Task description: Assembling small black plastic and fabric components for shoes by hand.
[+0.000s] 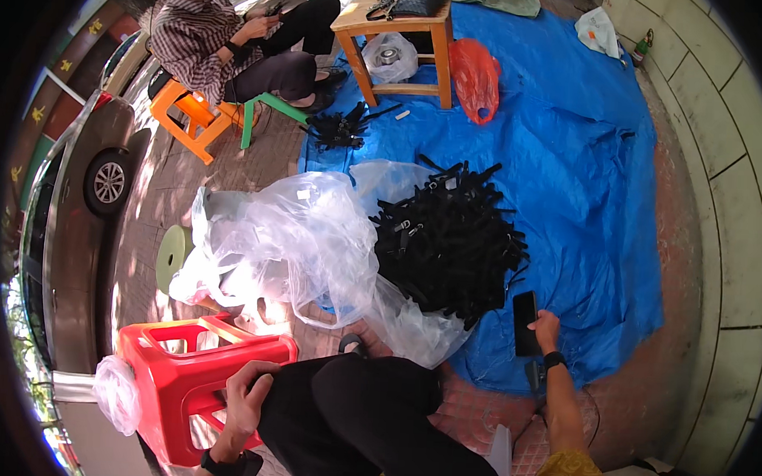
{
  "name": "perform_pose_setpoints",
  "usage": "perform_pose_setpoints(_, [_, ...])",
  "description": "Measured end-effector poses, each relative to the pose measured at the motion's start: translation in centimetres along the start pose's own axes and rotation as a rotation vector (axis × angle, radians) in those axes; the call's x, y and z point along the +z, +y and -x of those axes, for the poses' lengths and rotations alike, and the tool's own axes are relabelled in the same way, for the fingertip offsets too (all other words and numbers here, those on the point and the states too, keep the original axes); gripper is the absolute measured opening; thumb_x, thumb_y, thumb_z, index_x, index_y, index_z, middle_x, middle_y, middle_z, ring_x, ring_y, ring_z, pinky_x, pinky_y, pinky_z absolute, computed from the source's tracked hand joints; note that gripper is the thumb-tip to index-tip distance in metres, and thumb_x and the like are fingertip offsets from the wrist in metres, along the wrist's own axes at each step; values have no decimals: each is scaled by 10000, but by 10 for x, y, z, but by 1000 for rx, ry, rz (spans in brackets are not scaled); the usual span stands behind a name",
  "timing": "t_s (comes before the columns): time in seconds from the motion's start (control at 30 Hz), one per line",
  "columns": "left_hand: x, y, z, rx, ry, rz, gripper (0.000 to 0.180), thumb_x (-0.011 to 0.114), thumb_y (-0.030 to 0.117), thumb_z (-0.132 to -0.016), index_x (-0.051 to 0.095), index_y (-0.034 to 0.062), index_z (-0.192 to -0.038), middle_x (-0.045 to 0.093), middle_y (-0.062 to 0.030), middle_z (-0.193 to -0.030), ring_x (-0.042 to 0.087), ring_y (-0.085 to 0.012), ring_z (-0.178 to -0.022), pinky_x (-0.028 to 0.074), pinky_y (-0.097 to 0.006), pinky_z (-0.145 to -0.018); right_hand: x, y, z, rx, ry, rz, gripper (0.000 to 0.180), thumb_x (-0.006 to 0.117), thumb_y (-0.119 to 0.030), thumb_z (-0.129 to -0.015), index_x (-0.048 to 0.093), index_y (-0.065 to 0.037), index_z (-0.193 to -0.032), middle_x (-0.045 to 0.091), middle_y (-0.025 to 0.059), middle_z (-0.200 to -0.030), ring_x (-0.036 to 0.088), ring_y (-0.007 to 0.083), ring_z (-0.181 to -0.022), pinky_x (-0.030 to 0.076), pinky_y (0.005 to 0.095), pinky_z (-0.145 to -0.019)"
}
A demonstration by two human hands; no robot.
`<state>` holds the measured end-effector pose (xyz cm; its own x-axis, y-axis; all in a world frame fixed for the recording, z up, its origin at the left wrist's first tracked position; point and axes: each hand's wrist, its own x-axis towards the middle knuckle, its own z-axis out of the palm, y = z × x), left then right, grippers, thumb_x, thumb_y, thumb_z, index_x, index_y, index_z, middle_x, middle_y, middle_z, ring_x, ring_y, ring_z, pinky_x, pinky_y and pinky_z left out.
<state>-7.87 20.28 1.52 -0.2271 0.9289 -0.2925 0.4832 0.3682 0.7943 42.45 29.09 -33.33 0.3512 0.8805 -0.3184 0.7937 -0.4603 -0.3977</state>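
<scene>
1 phone, 4 o'clock, right hand clamped on its right edge; 1 left hand, 7 o'clock, fingers apart, loosely bent against the leg; 1 black strap pile, phone's 10 o'clock; 1 blue tarp below; 1 red bag, 1 o'clock; 1 wooden stool, 12 o'clock

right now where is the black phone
In the head view, right of centre, the black phone is in the right hand, near the black strap pile.
</scene>
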Motion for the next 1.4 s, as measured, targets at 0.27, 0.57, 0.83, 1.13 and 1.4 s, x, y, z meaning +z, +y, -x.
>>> perform_pose_setpoints(0.27, [-8,17,-43,-152,-286,-169,196,521,117,-798,565,-32,-917,596,-93,-792,549,-143,-747,429,-250,-686,-33,-14,-17,-29,45,132,210,589,-94,-695,606,-67,-903,609,196,-831,578,374,-817,468,439,-676])
perform_pose_setpoints(0.57, [16,-26,-181,99,-343,-551,463,627,154,-747,431,1,-1138,578,-186,-948,579,-283,-871,466,-348,-748,-28,-201,-79,-619,-24,58,733,771,-177,-445,498,-112,-1122,514,75,-1068,461,280,-1014,368,417,-840])
perform_pose_setpoints(0.83, [97,-83,-239,339,-412,-789,667,686,245,-684,336,-9,-1193,476,-216,-1072,483,-370,-988,424,-409,-803,32,-239,-68,-528,-204,75,828,790,-251,-453,449,-65,-1184,404,98,-1214,409,302,-1089,367,449,-847])
perform_pose_setpoints(1.13, [104,-111,-256,289,-305,-566,210,493,174,-802,500,-19,-718,553,-205,-764,526,-389,-734,422,-438,-643,51,-244,-39,-652,-102,44,653,775,-122,-444,529,-62,-1046,444,120,-1145,479,310,-1001,436,417,-795])
perform_pose_setpoints(1.4, [30,-24,-191,104,-132,58,205,459,159,-811,529,-31,-780,502,-33,-636,448,-83,-599,373,-235,-561,1,-234,-46,-680,-59,175,640,726,-86,-497,518,-88,-1102,527,81,-1056,509,292,-991,453,390,-776])
